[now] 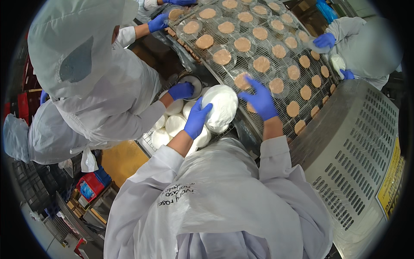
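My left hand (pixel 199 117), in a blue glove, grips a thick stack of round white film sheets (pixel 220 108) at chest height, beside the belt's near edge. With fingers spread, my right hand (pixel 260 100) reaches over the wire mesh conveyor (pixel 268 113). Its fingertips are at a round pinkish patty (pixel 242 81) with a clear film disc on it; whether they touch it I cannot tell. Several similar patties (pixel 261 64) lie in rows on the mesh, many under clear discs, while those toward the right are bare. Below my left hand, more white round stacks (pixel 175 124) sit in a wire rack.
A co-worker in white (pixel 103 82) stands close on my left, one gloved hand (pixel 181 90) at a round metal container (pixel 192 84). Across the belt another person's gloved hand (pixel 324 40) holds a film disc. A slotted metal cover (pixel 351 155) rises on my right.
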{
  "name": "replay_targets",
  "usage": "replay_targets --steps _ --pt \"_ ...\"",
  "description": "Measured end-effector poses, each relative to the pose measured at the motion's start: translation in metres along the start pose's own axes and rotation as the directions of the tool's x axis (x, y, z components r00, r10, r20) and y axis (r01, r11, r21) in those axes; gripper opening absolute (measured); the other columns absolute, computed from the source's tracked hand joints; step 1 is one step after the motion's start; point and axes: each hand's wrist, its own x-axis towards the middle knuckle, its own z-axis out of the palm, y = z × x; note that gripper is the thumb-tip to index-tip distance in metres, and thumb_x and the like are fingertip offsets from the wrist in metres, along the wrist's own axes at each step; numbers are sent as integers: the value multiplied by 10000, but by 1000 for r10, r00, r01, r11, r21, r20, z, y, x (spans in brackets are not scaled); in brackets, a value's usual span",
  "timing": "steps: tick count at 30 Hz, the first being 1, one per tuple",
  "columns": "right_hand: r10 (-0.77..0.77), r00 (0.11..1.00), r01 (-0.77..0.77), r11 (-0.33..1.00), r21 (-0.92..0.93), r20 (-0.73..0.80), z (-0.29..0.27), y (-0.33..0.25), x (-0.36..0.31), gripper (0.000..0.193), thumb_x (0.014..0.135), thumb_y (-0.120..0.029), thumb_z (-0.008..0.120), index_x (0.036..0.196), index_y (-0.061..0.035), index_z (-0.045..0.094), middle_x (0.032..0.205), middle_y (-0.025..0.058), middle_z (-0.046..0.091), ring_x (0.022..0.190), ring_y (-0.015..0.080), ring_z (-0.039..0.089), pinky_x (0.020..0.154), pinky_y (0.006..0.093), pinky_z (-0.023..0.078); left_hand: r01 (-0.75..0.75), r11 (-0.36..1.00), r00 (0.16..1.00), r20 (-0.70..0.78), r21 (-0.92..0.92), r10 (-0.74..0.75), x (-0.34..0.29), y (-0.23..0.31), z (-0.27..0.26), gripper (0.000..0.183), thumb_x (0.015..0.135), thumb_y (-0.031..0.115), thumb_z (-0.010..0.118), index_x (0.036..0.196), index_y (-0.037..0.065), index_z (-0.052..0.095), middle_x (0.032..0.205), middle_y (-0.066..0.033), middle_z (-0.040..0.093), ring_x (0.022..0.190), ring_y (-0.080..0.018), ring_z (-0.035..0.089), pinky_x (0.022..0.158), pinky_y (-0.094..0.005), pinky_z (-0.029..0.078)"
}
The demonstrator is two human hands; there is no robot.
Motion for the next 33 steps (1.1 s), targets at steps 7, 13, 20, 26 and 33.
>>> replay_targets --steps 7,13,20,26,33 --pt "-214 976 213 977 12 45 25 2 -28 211 839 -148 567 1012 -49 636 849 139 655 768 283 633 724 389 483 51 995 999 12 91 -53 -12 -23 -4 319 895 207 615 1139 6 568 1006 -44 627 887 -111 591 787 -253 487" --pt "28 993 -40 993 -113 -113 -36 23 -13 357 824 -126 565 1178 -89 591 914 140 665 778 265 623 784 348 488 48 998 998 -29 30 -47 -19 -41 -17 331 901 195 603 1164 -1 558 1050 -57 625 918 -113 590 810 -256 483" --pt "53 980 -11 977 -212 192 40 14 -65 309 863 -181 578 1132 -30 568 933 189 626 892 327 611 829 394 472 80 997 996 -36 22 -79 -25 -53 -15 344 899 194 604 1177 -1 548 1052 -57 621 906 -121 594 802 -256 486" --pt "128 987 -154 926 345 97 -33 75 -53 174 830 -69 556 968 -1 638 869 96 658 727 200 633 672 311 517 145 987 989 -50 64 -142 -46 -64 -23 338 886 192 622 1160 4 560 1030 -58 628 892 -120 600 781 -257 495" --pt "87 780 -266 942 -202 -620 -113 155 -42 316 853 -51 491 1148 6 587 1028 189 645 915 310 619 839 363 478 177 984 983 -55 27 -175 -55 -91 -11 357 884 197 624 1182 14 553 1053 -59 625 915 -128 603 802 -264 491"
